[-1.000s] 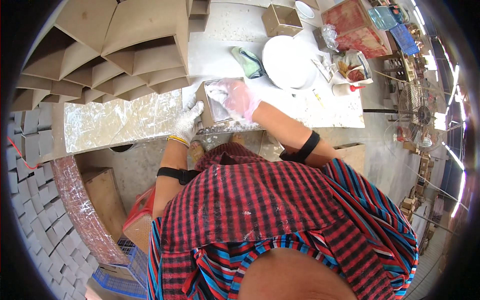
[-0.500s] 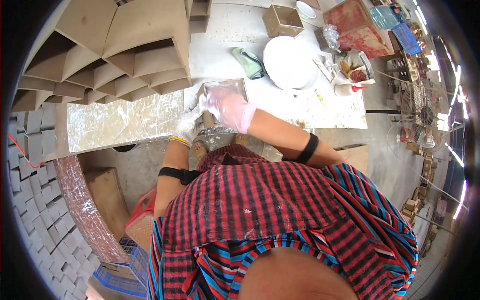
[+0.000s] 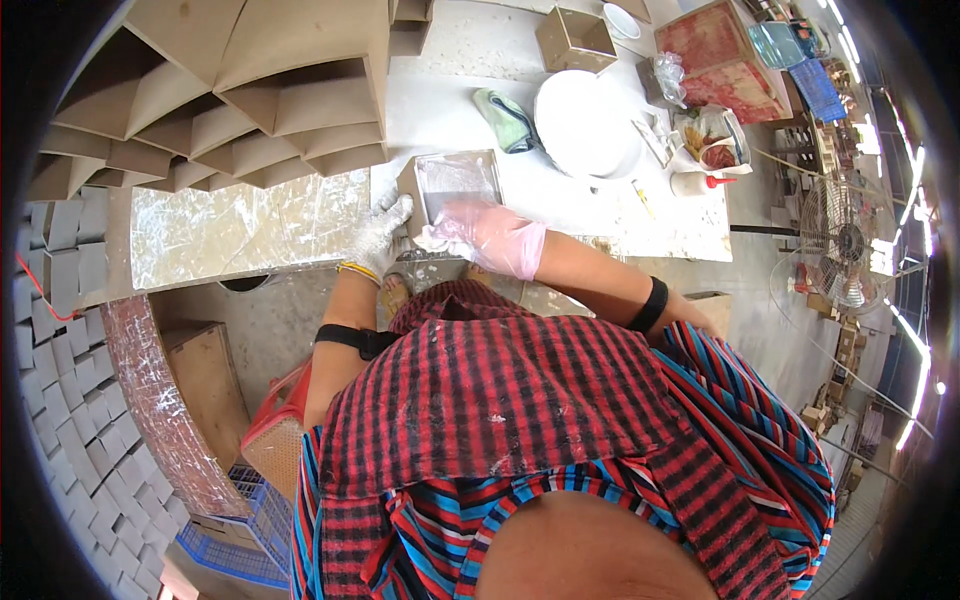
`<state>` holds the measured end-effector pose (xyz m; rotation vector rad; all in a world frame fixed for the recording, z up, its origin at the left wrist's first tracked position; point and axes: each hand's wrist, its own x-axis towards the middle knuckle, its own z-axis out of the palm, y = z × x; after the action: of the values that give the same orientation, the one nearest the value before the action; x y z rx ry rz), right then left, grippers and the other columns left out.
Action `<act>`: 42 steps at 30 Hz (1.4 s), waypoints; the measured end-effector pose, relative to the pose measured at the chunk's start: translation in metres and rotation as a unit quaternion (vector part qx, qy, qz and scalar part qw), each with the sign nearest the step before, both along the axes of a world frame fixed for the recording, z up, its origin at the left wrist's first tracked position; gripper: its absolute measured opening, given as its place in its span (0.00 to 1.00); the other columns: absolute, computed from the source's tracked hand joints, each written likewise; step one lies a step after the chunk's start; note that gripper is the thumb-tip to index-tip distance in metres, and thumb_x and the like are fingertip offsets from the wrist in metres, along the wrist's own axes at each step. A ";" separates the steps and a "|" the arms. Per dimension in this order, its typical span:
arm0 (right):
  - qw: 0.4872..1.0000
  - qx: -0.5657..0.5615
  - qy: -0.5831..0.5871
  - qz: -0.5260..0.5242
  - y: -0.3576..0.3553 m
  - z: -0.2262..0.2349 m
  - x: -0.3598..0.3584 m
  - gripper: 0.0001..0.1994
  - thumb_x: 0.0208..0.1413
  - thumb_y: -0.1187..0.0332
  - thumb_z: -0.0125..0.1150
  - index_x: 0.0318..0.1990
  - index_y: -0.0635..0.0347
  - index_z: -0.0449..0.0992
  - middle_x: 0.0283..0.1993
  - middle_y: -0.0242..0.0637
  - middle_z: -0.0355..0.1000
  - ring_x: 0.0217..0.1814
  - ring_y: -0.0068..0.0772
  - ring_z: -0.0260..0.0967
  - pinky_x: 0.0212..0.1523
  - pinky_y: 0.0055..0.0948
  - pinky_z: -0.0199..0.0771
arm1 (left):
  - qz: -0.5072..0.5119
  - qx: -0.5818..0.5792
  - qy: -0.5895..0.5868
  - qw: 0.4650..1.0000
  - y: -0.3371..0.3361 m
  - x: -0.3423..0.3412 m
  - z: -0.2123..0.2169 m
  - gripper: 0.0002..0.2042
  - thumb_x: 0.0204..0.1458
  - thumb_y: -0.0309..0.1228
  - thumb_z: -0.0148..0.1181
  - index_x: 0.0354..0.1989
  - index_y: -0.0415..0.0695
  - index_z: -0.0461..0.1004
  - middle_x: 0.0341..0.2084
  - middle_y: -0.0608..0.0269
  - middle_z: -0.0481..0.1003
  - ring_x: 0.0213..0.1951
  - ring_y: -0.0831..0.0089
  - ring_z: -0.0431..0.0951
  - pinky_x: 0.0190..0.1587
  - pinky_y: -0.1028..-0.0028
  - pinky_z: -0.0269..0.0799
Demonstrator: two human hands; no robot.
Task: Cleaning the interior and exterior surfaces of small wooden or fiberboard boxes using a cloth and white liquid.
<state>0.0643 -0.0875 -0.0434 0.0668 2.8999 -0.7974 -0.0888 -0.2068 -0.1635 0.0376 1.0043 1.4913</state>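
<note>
A small open-topped box (image 3: 458, 172) of brown board stands at the table's near edge, its inside facing up. My left hand (image 3: 380, 230), in a white glove, lies against the box's left side with its fingers apart. Over the box's near side reaches my right hand (image 3: 480, 230), in a loose pinkish clear plastic glove. Its fingers are closed on a crumpled white cloth (image 3: 436, 240) at the near left corner. The plastic blurs the exact grip.
Stacked brown boxes (image 3: 290, 100) rise at the left. Beyond my right hand are a white round tub (image 3: 585, 125), a green cloth (image 3: 503, 120), a red-capped bottle (image 3: 692, 183) and another open box (image 3: 577, 40). A fan (image 3: 845, 240) stands far right.
My right hand has moved from the box's far left corner toward me and right, uncovering the box's inside. The white cloth now shows under it. My left hand has barely shifted.
</note>
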 end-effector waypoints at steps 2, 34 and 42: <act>0.992 0.085 0.093 0.003 0.006 -0.010 0.021 0.19 0.47 0.76 0.51 0.49 0.53 0.70 0.48 0.42 0.67 0.49 0.46 0.65 0.53 0.37 0.65 | 0.009 -0.015 0.009 1.000 0.001 0.004 0.018 0.21 0.53 0.32 0.56 0.56 0.49 0.62 0.43 0.67 0.71 0.43 0.74 0.73 0.39 0.69 0.75; 0.993 0.086 0.051 -0.061 0.094 -0.018 -0.048 0.17 0.46 0.75 0.52 0.46 0.53 0.72 0.44 0.43 0.69 0.51 0.45 0.63 0.54 0.34 0.63 | -0.002 0.031 -0.027 0.999 0.000 0.002 0.008 0.19 0.53 0.32 0.55 0.54 0.50 0.64 0.39 0.70 0.73 0.36 0.74 0.76 0.38 0.69 0.76; 0.986 0.164 -0.022 -0.010 0.059 0.026 -0.029 0.13 0.50 0.74 0.50 0.44 0.55 0.72 0.45 0.45 0.69 0.47 0.47 0.68 0.47 0.39 0.68 | 0.026 0.034 -0.005 0.999 0.000 0.002 -0.009 0.19 0.54 0.32 0.54 0.55 0.50 0.63 0.40 0.69 0.73 0.36 0.74 0.76 0.35 0.70 0.77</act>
<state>0.0355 -0.0289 -0.0173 0.1434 2.9598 -0.3079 -0.0867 -0.2064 -0.1721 0.0537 0.9527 1.5710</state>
